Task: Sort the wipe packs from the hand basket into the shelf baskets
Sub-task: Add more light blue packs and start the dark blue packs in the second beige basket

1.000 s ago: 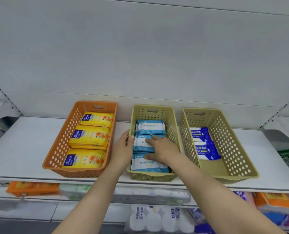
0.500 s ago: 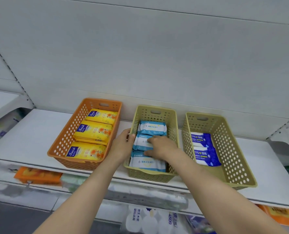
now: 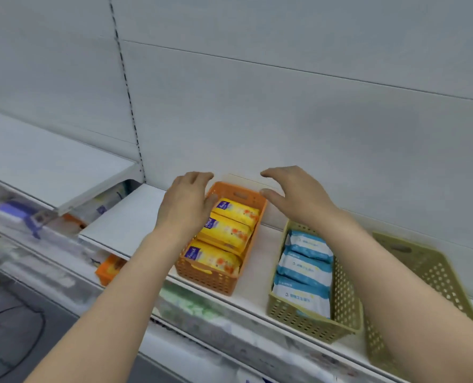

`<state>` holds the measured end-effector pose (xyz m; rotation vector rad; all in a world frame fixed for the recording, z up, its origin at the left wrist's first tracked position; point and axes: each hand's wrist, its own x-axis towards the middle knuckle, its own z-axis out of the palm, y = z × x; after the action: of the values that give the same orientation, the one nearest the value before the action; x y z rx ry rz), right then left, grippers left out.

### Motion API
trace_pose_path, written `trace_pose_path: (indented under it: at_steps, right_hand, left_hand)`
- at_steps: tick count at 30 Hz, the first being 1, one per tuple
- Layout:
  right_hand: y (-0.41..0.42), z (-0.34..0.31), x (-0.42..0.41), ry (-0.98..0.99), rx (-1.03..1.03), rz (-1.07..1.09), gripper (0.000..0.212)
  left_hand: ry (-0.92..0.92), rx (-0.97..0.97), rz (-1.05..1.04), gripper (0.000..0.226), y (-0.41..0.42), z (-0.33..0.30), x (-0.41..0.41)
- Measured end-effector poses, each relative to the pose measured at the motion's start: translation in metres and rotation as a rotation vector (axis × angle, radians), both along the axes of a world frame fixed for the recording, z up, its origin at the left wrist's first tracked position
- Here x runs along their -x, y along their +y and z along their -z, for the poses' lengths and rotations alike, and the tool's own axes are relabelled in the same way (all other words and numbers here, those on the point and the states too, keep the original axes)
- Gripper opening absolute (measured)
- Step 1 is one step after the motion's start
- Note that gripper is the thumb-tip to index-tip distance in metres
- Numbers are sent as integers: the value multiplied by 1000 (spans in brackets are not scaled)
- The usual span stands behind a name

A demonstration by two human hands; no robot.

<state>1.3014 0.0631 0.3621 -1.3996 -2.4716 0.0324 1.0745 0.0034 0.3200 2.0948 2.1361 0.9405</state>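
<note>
Over orange basket (image 3: 221, 277): left hand (image 3: 184, 205) and right hand (image 3: 296, 195) hovering, fingers relaxed, gripping nothing. Three yellow packs (image 3: 224, 234) lying in row inside. Blue packs (image 3: 303, 269) sitting in middle basket (image 3: 343, 308); third basket (image 3: 434, 269) standing beside, all on shelf (image 3: 130, 219).
</note>
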Motion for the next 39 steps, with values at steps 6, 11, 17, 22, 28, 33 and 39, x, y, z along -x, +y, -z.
trace_pose_path:
  at_steps: [6, 11, 17, 22, 28, 33, 39]
  right_hand:
    - [-44, 23, 122, 109, -74, -99, 49]
    - [-94, 72, 261, 180, 2, -200, 49]
    - [-128, 120, 417, 171, 102, -332, 50]
    - [-134, 141, 522, 145, 210, -437, 50]
    - [-99, 170, 651, 68, 254, -546, 48]
    - [-46, 216, 790, 38, 361, -624, 49]
    - [9, 293, 954, -135, 617, -684, 46]
  left_hand:
    - [2, -34, -139, 44, -59, 19, 124]
    - [-5, 33, -211, 44, -124, 57, 237]
    - [-22, 136, -336, 43, -187, 97, 369]
    - [-57, 181, -440, 41, -214, 113, 463]
    - [-126, 204, -589, 39, -205, 145, 572]
    - [-142, 280, -712, 38, -171, 186, 689]
    - [-315, 493, -869, 41, -138, 250, 818]
